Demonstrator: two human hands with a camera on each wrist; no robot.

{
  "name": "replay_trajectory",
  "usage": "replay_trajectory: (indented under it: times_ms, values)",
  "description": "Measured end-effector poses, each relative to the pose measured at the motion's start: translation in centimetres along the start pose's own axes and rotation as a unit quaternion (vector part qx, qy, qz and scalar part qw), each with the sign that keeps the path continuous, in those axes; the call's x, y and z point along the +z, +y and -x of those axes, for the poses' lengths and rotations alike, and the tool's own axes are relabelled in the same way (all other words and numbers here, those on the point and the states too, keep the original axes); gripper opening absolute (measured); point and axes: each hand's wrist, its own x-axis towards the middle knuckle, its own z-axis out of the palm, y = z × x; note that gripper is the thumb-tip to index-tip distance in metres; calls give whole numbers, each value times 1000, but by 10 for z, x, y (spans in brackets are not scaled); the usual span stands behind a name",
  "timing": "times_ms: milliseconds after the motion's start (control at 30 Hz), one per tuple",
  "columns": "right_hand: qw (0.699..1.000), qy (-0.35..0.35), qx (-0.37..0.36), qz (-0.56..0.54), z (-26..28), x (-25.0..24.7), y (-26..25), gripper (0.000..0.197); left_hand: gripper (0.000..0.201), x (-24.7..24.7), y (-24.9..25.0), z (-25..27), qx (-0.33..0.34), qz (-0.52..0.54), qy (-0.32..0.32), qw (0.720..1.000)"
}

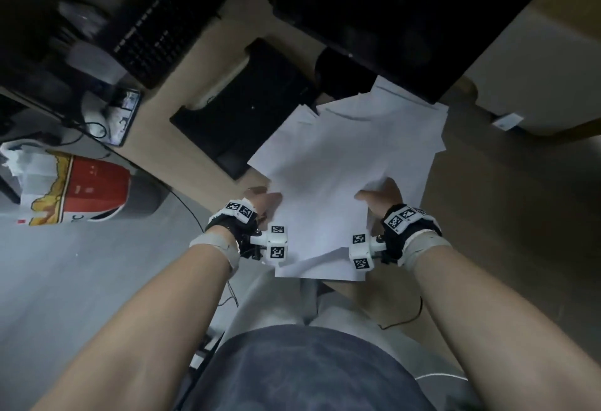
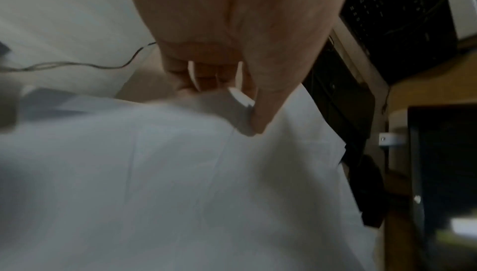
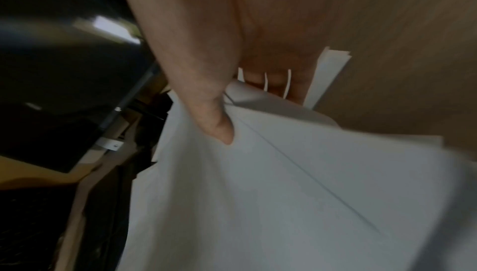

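A loose stack of white sheets [image 1: 335, 163] spans between both hands over the near edge of the desk [image 1: 494, 202]. The left hand [image 1: 264, 201] pinches the stack's left edge, thumb on top and fingers curled beneath. The right hand [image 1: 380, 194] grips the right edge likewise.

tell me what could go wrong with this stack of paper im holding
The sheets are fanned unevenly, and the left hand and right hand pinch only the near end, so loose ones may slide out. The right thumb buckles the top sheets, which could crease.
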Motion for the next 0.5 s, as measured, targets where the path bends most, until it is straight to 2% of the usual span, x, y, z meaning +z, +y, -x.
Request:
replay_trajectory:
  times_ms: [67, 100, 167, 233, 367, 500]
  values:
    - [999, 11, 46, 13, -1, 3, 19, 71, 73, 1, -5, 10, 14, -43, 19, 999]
    - [997, 20, 69, 17, 2, 3, 26, 73, 71, 1, -7, 13, 15, -75, 27, 997]
    - [993, 42, 95, 52, 3, 3, 40, 56, 73, 0, -15, 11, 39, -137, 46, 989]
    - [990, 53, 99, 85, 4, 2, 49, 36, 79, -3, -22, 5, 71, -150, 69, 984]
    - [990, 34, 93, 101, 0, 2, 62, 39, 71, -6, -27, 0, 109, -162, 68, 978]
    - [990, 35, 74, 114, 2, -1, 53, 46, 52, -5, -17, -6, 95, -114, 34, 988]
